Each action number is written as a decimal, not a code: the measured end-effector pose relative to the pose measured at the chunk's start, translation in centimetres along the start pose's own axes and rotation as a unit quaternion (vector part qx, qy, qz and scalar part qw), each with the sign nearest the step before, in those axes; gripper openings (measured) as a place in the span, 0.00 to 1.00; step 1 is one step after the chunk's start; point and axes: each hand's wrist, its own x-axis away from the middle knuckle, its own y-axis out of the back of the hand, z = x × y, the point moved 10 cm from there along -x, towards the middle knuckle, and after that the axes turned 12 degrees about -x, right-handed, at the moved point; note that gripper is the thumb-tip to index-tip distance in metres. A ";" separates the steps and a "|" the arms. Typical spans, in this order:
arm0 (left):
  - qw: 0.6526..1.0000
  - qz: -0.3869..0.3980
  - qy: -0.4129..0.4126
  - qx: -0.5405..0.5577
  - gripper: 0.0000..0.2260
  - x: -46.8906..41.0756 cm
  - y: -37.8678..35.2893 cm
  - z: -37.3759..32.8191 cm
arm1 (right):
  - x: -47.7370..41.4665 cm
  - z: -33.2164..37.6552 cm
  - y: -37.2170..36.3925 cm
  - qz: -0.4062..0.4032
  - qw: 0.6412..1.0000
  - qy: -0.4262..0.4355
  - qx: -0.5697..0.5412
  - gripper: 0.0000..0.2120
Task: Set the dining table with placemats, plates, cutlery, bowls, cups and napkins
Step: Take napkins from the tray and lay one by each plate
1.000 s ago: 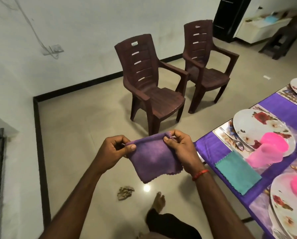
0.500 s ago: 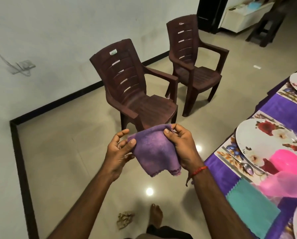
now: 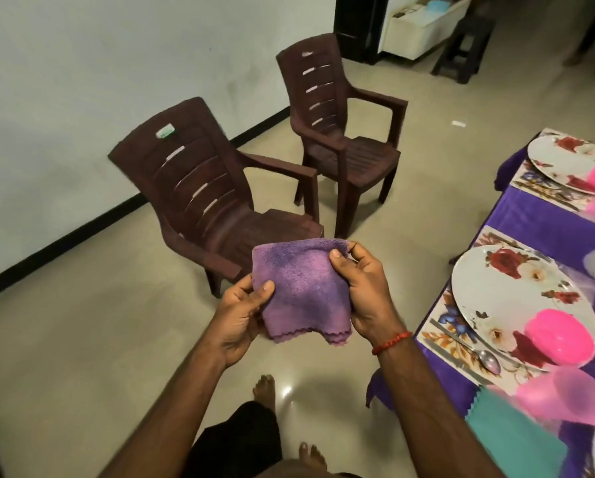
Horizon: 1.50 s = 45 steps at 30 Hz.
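The folded purple napkin hangs over the floor, short of the table. The left grip pinches its side and the right grip pinches its top corner. The nearest place already has a placemat, plate, pink bowl, spoon and teal napkin, so I'd say little remains.

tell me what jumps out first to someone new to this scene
Dead centre, the left hand and right hand pinch a folded purple napkin above the floor. Behind it stand a near chair and a far chair, both dark brown, by the white wall. At the right, a purple table carries a flowered plate with a bright pink bowl on it.
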 end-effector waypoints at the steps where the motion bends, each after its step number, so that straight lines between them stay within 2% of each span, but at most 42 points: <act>1: 1.000 -0.001 0.000 -0.002 0.35 -1.5 0.1 -0.6 | -1.1 0.3 0.4 -0.010 1.000 0.005 0.011 0.12; 5: 0.999 0.016 0.007 -0.031 0.17 -6.8 -0.3 -2.6 | -4.8 1.8 1.8 -0.047 0.996 0.019 0.079 0.09; 10: 0.977 0.050 -0.044 -0.202 0.11 -12.8 -0.9 -6.7 | -8.9 4.3 2.5 -0.115 0.987 0.050 0.100 0.07; 14: 0.969 0.105 -0.054 -0.219 0.11 -16.7 -2.1 -8.3 | -11.1 5.7 3.4 -0.174 0.974 0.091 0.117 0.06; 16: 0.969 0.134 -0.046 -0.202 0.15 -18.1 -3.1 -8.6 | -11.5 6.1 3.9 -0.183 0.971 0.106 0.112 0.07; 21: 0.970 0.190 -0.017 -0.150 0.25 -20.6 -5.5 -8.6 | -11.8 7.4 5.6 -0.181 0.972 0.110 0.103 0.22; 23: 0.966 0.216 -0.001 -0.141 0.30 -21.6 -6.9 -8.3 | -12.1 8.0 6.7 -0.185 0.973 0.108 0.088 0.24; 28: 0.954 0.244 0.029 -0.170 0.28 -24.6 -11.5 -7.8 | -12.8 9.9 10.0 -0.220 0.966 0.122 0.063 0.17; 33: 0.944 0.262 0.042 -0.195 0.21 -28.4 -17.4 -8.3 | -15.3 12.8 13.8 -0.249 0.952 0.154 0.092 0.11; 36: 0.937 0.274 0.042 -0.212 0.20 -31.1 -20.9 -8.7 | -17.2 14.3 16.2 -0.260 0.947 0.159 0.102 0.12; 40: 0.911 0.313 0.028 -0.266 0.18 -34.0 -25.8 -8.4 | -19.1 16.0 19.4 -0.254 0.949 0.139 0.124 0.20; 42: 0.901 0.330 0.024 -0.282 0.19 -34.9 -28.2 -8.2 | -19.4 17.0 21.2 -0.260 0.947 0.135 0.132 0.21; 45: 0.900 0.341 0.023 -0.270 0.28 -36.1 -31.1 -8.2 | -19.3 18.7 23.6 -0.284 0.937 0.152 0.136 0.17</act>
